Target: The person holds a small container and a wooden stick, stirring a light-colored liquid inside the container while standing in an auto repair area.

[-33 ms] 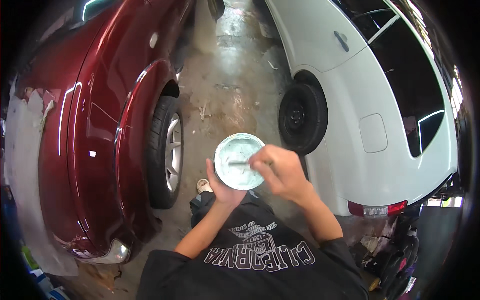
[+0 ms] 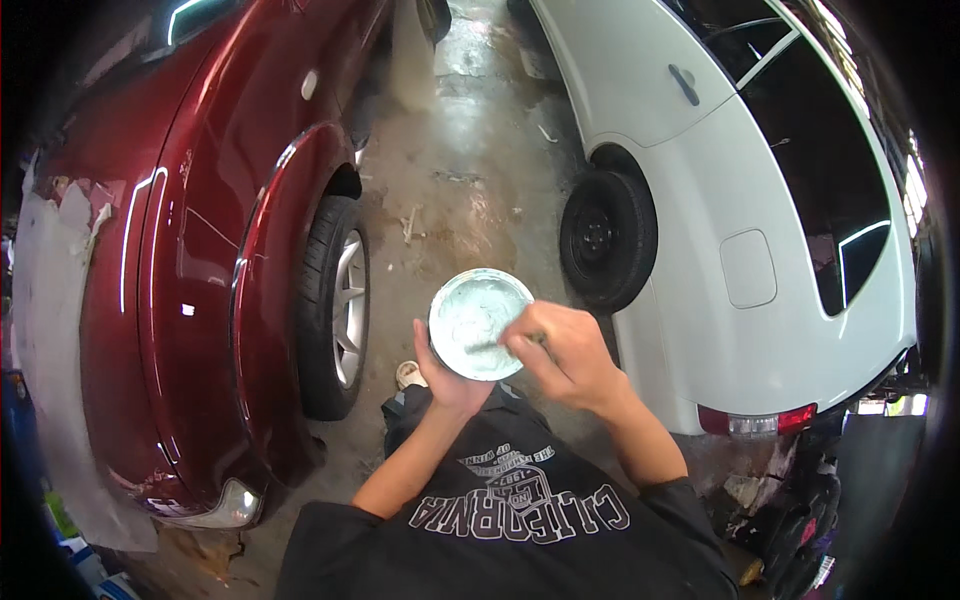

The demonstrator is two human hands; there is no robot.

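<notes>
A round open tub [image 2: 462, 318] with a pale mint, creamy substance inside is held in front of my body. My left hand [image 2: 452, 382] cups it from below and the left, with the thumb up along its side. Over the tub's right rim, my right hand [image 2: 565, 350] is closed round a thin stirring stick [image 2: 487, 346]. The stick's far end dips into the pale substance, and its other end is mostly covered by my fingers. The stick's exact kind is hard to make out.
A dark red car [image 2: 205, 250] with a wheel [image 2: 345, 305] is on my left. On the right is a white car [image 2: 690, 250] with a black wheel [image 2: 608, 240]. A concrete floor [image 2: 450, 180] runs between them, with small scraps on it.
My right hand has shifted slightly down and right, and the stick has swung lower in the tub. The left hand and tub are nearly still.
</notes>
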